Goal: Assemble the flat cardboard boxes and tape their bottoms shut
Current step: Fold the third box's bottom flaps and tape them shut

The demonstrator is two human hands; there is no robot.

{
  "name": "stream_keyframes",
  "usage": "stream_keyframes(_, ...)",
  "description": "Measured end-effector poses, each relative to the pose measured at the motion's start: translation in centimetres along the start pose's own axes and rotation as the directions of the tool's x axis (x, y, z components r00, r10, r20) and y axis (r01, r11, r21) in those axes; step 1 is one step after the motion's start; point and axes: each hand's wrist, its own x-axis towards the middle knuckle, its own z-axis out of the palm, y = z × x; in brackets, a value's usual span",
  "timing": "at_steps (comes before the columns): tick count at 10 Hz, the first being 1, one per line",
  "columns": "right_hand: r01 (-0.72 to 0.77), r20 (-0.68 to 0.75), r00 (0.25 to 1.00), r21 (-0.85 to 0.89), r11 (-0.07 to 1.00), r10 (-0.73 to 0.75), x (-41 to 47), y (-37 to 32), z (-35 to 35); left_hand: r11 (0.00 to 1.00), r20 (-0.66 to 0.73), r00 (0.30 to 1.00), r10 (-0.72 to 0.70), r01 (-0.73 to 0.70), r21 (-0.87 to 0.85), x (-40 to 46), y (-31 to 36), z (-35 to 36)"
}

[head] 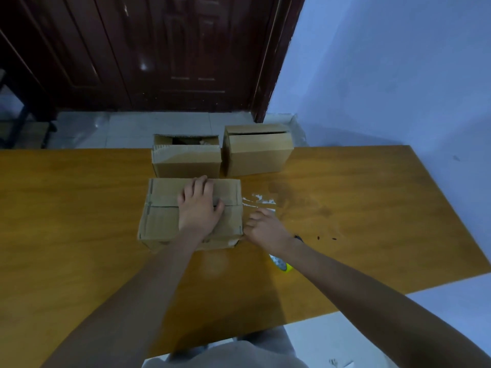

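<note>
Pressing: my left hand (200, 208) lies flat, fingers straight, on the near box (164, 219).
Right hand (264, 227): curled at the box's right edge; grip unclear.
Table (79, 208): two more boxes (255, 152) behind.

Home rm: wood door (148, 49), tile floor (132, 128).

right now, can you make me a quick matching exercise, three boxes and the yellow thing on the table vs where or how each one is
Things:
1. near box
2. far left box
3. far right box
4. yellow-green object

States:
A. partly hidden under the right forearm
B. top flaps ajar, dark gap inside
C. left hand pressing flat on it
D. stands nearest the blue wall

Pairs: 1-C, 2-B, 3-D, 4-A
</note>
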Motion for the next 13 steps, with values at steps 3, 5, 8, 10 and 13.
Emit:
stream_keyframes(3, 0.065, -0.115, 0.991, -0.072, 0.995, -0.073, 0.1, 0.6, 1.1, 1.0, -0.012, 1.0, 0.003, -0.002, 0.014, 0.2, 0.0, 0.2)
stream_keyframes(5, 0.095, -0.154, 0.982, -0.078, 0.992, -0.106, 0.6, 1.3, 1.6, 1.0, -0.007, 1.0, 0.011, -0.011, 0.011, 0.0, -0.2, 0.1)
stream_keyframes(8, 0.09, -0.014, 0.996, 0.025, 0.996, -0.09, 2.0, 2.9, 0.8, 1.0, -0.024, 1.0, 0.013, -0.013, 0.003, 0.1, -0.2, 0.3)
stream_keyframes(10, -0.128, 0.305, 0.951, 0.254, 0.959, 0.046, 3.6, 3.8, -0.6, 1.0, -0.019, 1.0, 0.005, -0.004, 0.011, 0.2, -0.1, 0.3)
stream_keyframes(13, -0.345, 0.264, 0.939, 0.701, 0.624, 0.223, -0.3, 1.3, 1.3, 1.0, -0.014, 1.0, 0.004, -0.004, 0.0, 0.3, -0.2, 0.2)
